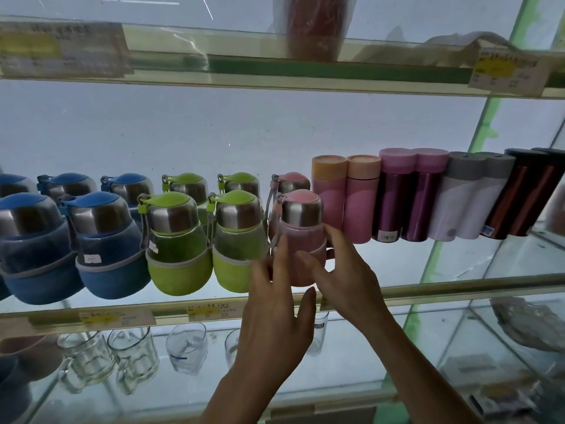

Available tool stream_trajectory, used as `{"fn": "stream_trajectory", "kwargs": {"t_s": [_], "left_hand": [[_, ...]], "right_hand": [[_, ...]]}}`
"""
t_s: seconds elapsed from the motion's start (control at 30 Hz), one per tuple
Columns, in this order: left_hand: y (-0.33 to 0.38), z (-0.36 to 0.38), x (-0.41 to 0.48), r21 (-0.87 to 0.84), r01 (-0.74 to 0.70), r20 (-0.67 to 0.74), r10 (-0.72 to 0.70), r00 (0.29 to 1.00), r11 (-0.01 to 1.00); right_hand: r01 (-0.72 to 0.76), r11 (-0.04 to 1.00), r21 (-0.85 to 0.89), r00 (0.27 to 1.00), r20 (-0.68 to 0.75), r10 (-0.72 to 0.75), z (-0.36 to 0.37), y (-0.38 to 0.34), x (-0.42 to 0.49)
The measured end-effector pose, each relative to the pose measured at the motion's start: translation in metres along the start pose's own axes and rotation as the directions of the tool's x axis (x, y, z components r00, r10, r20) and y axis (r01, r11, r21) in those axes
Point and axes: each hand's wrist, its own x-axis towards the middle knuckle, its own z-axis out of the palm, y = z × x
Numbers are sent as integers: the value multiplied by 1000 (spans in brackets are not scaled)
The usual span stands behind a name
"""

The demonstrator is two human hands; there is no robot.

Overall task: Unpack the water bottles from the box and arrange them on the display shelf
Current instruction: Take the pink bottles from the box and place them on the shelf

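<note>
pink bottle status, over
Left hand flat against pink bottle, right hand gripping it. Bottle upright on shelf, front row, beside green bottle. Nothing blocking.

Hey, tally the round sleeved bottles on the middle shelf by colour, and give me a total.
Blue bottles: 5
Green bottles: 4
Pink bottles: 2
Total: 11

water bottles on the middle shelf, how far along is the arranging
Done: blue bottles, green bottles and one rear pink bottle stand in rows on the shelf. In hand: the right hand holds the front pink bottle, the left hand touching it. Left: unclear, the box is not in view.
</note>
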Motion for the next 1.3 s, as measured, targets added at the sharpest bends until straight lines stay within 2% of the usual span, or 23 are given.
{"fn": "stream_trajectory", "kwargs": {"t_s": [0.13, 0.3, 0.53, 0.77, 0.93, 1.13, 1.3], "left_hand": [[-2, -2, 4, -100, 5, -67, -11, 998, 995], [2, -1, 16, -220, -22, -110, -3, 994, 975], [10, 8, 26, -344, -81, -82, 56, 995, 935], [24, 40, 19, -494, -27, 110, 93, 990, 869], [38, 73, -6, -577, 35, 289, 165, 943, 816], [47, 117, -37, -567, 119, 496, 223, 839, 815], [53, 154, -74, -526, 164, 654, 273, 706, 835]], "right_hand": [[1, 996, 86, 999, 35, -4, -4, -2, -2], [-52, 960, 274, 994, 105, 24, -14, -8, 0], [-93, 955, 281, 996, 27, 89, -34, -10, -13], [-162, 944, 287, 964, -158, 213, -58, -2, -52], [-291, 919, 266, 905, -236, 355, -72, 20, -94], [-490, 839, 237, 800, -260, 541, -83, 52, -144], [-630, 735, 252, 686, -263, 678, -87, 84, -194]]}}
